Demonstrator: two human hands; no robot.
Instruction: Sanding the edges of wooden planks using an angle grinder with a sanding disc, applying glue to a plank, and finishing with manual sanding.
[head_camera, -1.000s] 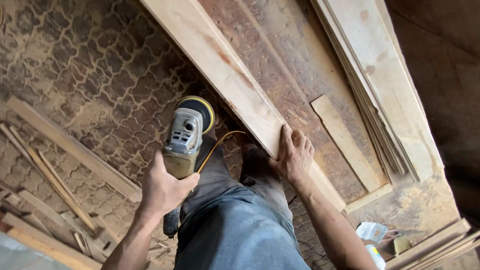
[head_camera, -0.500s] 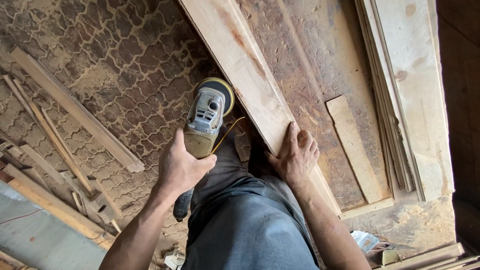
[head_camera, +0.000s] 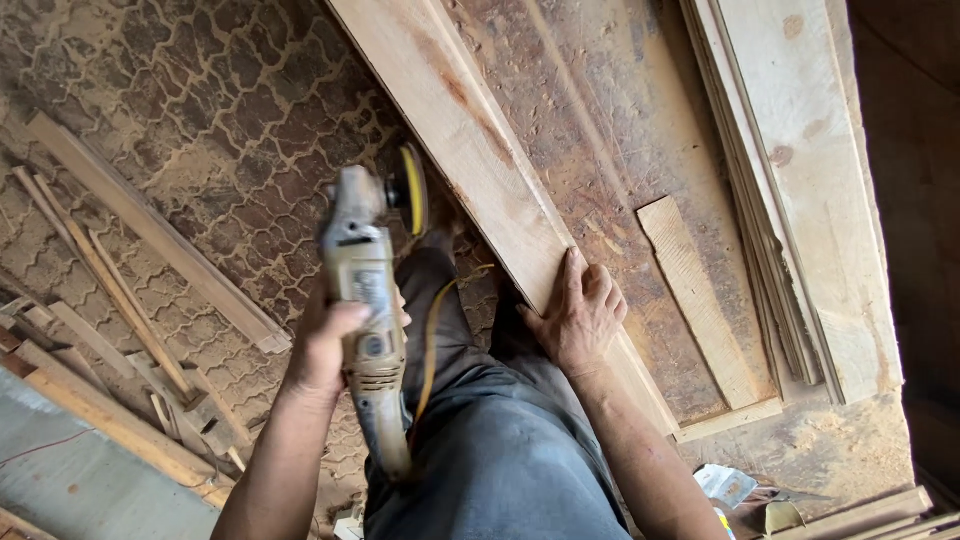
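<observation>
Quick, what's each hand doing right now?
Left hand: closed around the sander.
Right hand: open, pressed flat on the long board.

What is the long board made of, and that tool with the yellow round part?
The long board looks like raw, unpainted wood: pale, with grain lines and reddish streaks. The tool, held in the left hand, seems to have a dusty grey metal head and a worn plastic body. Its round pad has a yellow rim, perhaps foam or rubber. The right hand rests on the board.
</observation>
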